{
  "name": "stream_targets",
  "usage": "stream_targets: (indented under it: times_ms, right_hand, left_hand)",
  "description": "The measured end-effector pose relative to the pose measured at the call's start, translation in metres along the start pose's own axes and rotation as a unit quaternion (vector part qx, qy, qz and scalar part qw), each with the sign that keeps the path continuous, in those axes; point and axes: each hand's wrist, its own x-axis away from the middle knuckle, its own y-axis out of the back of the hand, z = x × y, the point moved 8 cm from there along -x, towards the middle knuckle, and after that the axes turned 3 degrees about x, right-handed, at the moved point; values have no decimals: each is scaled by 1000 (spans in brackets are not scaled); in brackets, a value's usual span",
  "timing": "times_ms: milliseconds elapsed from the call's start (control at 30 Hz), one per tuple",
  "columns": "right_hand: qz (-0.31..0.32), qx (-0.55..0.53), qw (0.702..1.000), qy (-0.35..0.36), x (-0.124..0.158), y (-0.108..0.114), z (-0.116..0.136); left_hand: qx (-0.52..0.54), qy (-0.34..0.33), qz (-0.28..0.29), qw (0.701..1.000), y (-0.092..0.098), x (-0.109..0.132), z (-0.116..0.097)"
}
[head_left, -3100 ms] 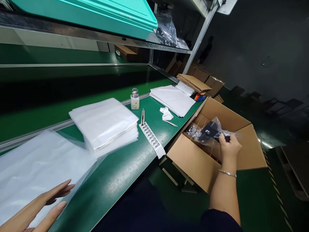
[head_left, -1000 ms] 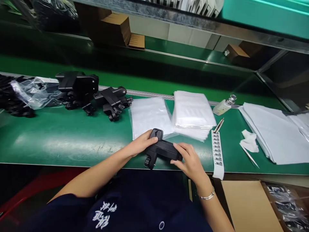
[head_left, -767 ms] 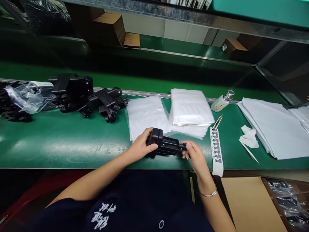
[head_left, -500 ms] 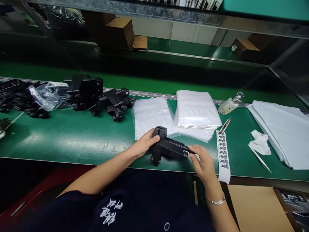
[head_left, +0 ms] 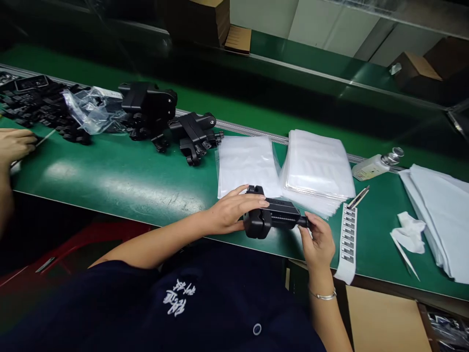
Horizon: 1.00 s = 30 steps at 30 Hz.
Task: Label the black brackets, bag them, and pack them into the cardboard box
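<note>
A black plastic device [head_left: 281, 213] is held just above the front edge of the green bench. My left hand [head_left: 232, 211] is closed round its wider left end, with the fingers over the top. At the narrow right end, my right hand [head_left: 319, 238] pinches the short black knob between thumb and fingers. Behind the device lie a flat clear plastic bag [head_left: 247, 161] and a thick stack of clear bags [head_left: 318, 164]. More black devices [head_left: 192, 134] rest on the bench to the left.
A label strip [head_left: 349, 234] with a knife on it, a metal-topped bottle [head_left: 373, 167], a crumpled white cloth [head_left: 410, 232], tweezers and white sheets [head_left: 439, 210] lie right. Another person's hand [head_left: 16, 144] is at far left, near a pile of black parts [head_left: 40, 107].
The device has been turned, so its wide end now faces me, and my left fingers have shifted over its top. The view has swung, and another person's hand has appeared at far left.
</note>
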Motion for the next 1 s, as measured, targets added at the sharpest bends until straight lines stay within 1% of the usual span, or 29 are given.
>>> stream_targets:
  times_ms: [33, 67, 100, 133, 167, 200, 233, 267, 300, 333, 367, 400, 433, 467, 500, 533, 567, 600, 633, 700, 767, 800, 867, 900, 967, 1000]
  right_hand:
    - [5, 23, 999, 33, -4, 1, 10]
    - [16, 46, 996, 70, -6, 2, 21]
    - [34, 65, 992, 106, -8, 1, 32]
    - [58, 77, 986, 137, -8, -1, 42]
    - [86, 80, 980, 158, -8, -5, 50]
    - [111, 72, 978, 162, -9, -8, 56]
    - [133, 55, 979, 145, -10, -12, 58]
    - [146, 29, 984, 103, -12, -16, 56]
    - [152, -6, 988, 35, -15, -20, 49]
    - [159, -53, 984, -52, -16, -25, 38]
    - [172, -109, 968, -150, -15, -32, 26]
    - [188, -170, 936, -245, -11, -42, 14]
    - [209, -231, 892, -327, -5, -52, 7]
    - [231, -287, 844, -390, 1, -62, 3]
    - [249, -333, 800, -433, 6, -71, 2]
    - [256, -367, 769, -457, 9, -76, 2]
    - [250, -391, 754, -464, 9, -79, 3]
    - [233, -407, 754, -460, 8, -79, 2]
    - [211, -414, 765, -446, 5, -77, 2]
    - [160, -400, 810, -399, 2, -71, 1]
    - [131, -362, 855, -348, 3, -65, 1]
    - [128, -345, 870, -328, 5, -63, 2]
    - [130, -326, 885, -305, 10, -63, 2]
    - [130, -326, 886, -303, 12, -64, 1]
    - [116, -342, 877, -317, 15, -64, -4]
    - [107, -355, 868, -330, 15, -64, -6]
  left_hand:
    - [41, 61, -3, 997, 1, 1, 10]
    - [96, 132, -11, 987, 1, 4, 21]
    - [159, 204, -27, 966, 0, 8, 32]
    - [225, 270, -48, 935, -2, 13, 41]
    - [286, 321, -67, 900, -6, 18, 49]
    - [335, 356, -85, 868, -9, 22, 53]
    - [365, 375, -101, 846, -11, 26, 56]
    - [373, 384, -112, 837, -11, 28, 57]
    - [359, 385, -120, 842, -9, 30, 58]
    - [327, 377, -123, 858, -4, 32, 57]
    - [282, 360, -120, 881, 2, 32, 54]
    - [234, 335, -109, 906, 8, 31, 51]
    - [192, 305, -89, 929, 12, 30, 46]
    - [160, 271, -66, 947, 14, 28, 40]
    - [140, 242, -49, 959, 15, 27, 36]
    - [129, 225, -45, 965, 16, 26, 33]
    - [123, 225, -54, 965, 17, 27, 33]
    - [120, 237, -77, 961, 20, 28, 35]
    - [119, 258, -106, 953, 22, 30, 39]
    - [130, 297, -161, 932, 25, 35, 45]
    - [152, 305, -188, 921, 25, 37, 47]
    - [156, 297, -192, 922, 26, 36, 47]
    - [147, 252, -184, 939, 27, 30, 40]
    - [133, 213, -170, 953, 27, 25, 34]
    - [89, 102, -132, 982, 26, 16, 17]
    - [63, 42, -115, 990, 24, 13, 7]
